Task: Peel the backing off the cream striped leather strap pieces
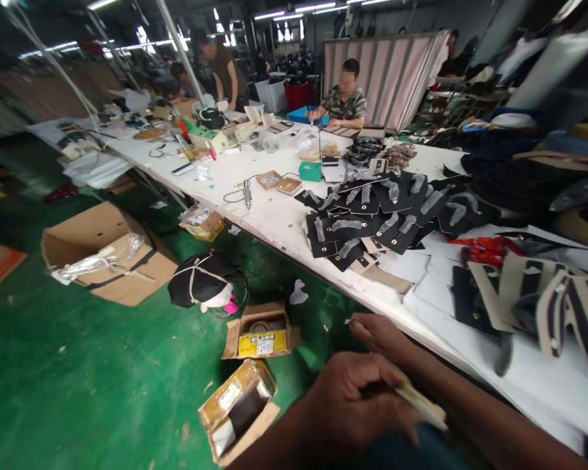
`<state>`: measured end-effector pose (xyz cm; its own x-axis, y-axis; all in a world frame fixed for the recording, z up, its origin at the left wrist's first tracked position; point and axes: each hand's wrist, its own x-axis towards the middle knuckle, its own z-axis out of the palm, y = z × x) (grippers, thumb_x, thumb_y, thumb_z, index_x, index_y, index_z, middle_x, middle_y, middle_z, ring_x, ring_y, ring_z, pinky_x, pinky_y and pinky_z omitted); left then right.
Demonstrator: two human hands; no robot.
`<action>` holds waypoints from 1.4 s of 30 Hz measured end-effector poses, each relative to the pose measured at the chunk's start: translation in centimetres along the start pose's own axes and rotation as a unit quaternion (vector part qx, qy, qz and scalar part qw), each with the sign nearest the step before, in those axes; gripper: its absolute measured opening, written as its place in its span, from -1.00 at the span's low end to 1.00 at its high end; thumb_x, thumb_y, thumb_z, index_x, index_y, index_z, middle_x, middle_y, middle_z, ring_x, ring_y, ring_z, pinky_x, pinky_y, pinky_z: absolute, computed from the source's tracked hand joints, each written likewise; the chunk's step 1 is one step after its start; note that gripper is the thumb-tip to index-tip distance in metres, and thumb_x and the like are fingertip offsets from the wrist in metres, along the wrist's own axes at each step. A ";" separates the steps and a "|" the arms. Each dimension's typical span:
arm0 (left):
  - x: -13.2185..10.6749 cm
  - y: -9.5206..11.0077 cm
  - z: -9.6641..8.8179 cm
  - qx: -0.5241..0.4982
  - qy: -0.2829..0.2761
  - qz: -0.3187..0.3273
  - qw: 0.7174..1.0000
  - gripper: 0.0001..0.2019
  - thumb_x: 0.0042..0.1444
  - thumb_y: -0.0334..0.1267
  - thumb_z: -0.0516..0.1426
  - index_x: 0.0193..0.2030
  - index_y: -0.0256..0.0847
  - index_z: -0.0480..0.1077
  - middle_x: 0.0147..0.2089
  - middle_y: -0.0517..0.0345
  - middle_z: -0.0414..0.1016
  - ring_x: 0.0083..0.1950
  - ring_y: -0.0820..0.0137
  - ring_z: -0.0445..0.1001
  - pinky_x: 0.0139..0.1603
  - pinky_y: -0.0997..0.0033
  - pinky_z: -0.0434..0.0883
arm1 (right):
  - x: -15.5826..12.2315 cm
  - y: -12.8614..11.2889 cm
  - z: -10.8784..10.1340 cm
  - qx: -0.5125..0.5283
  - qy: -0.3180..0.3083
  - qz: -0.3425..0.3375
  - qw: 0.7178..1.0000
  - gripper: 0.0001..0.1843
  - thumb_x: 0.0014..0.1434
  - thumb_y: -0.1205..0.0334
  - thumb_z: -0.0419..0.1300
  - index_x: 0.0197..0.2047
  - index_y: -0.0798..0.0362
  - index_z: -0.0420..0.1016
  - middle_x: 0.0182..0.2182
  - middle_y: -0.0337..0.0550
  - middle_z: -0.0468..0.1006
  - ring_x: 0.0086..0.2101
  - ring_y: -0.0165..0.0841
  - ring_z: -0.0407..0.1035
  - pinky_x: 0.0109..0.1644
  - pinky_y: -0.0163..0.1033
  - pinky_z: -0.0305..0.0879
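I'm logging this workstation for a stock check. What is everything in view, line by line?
Table: one, white, long, running from far left to near right.
Cut pieces: many, black with grey strips, heaped mid-table.
Striped pieces: a few, black and cream, table's near right.
Teal box: one, teal, mid-table behind the cut pieces.
Red straps: one bundle, red, right of the cut pieces.
Cardboard boxes: at least three, brown, open, on the green floor.
Bag: one, black, on the floor among the boxes.
Co-workers: at least two, at the table's far end.
Left hand: one, closed round a pale strip, bottom centre.
Right hand: one, just beyond the left, grip unclear.
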<state>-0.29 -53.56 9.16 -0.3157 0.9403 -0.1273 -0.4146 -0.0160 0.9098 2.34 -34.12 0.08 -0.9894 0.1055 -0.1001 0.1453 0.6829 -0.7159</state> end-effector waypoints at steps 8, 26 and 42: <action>-3.9 -0.5 -3.9 -0.058 0.255 0.125 0.957 -0.68 0.21 -0.03 0.30 -0.37 -0.24 0.44 -0.48 0.12 0.52 -0.42 0.38 0.50 -0.32 0.40 0.37 | 12.4 -3.8 -3.0 0.003 0.068 -0.087 0.994 -0.50 0.47 0.03 -0.15 -0.07 0.07 0.56 -0.17 -0.03 0.61 -0.14 -0.19 0.48 0.00 -0.16 0.30; 1.2 -2.6 -1.2 -0.097 0.285 0.070 0.951 -0.59 0.10 0.10 0.32 -0.35 -0.19 0.33 -0.54 0.20 0.46 -0.57 0.45 0.38 -0.52 0.47 0.31 | -2.6 -6.7 -4.6 0.419 -0.048 -0.087 0.902 -0.36 0.27 -0.27 0.24 0.23 -0.03 0.52 0.03 -0.04 0.60 -0.24 -0.27 0.53 -0.15 -0.20 0.49; 23.2 -4.3 8.5 0.178 0.136 0.016 0.974 -0.66 0.17 0.03 0.29 -0.26 -0.27 0.59 -0.30 0.06 0.57 -0.26 0.31 0.45 -0.20 0.36 0.38 | -7.9 8.3 -15.5 0.487 0.294 0.126 0.813 -0.59 0.18 -0.17 0.36 -0.14 0.00 0.69 -0.21 -0.13 0.69 -0.12 -0.11 0.51 0.03 -0.12 0.42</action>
<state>1.44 -28.82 5.68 -0.5585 0.8155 -0.1517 -0.0934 0.1198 0.9884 11.44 -18.06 5.65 -0.7134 0.6758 -0.1853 -0.0152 -0.2793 -0.9601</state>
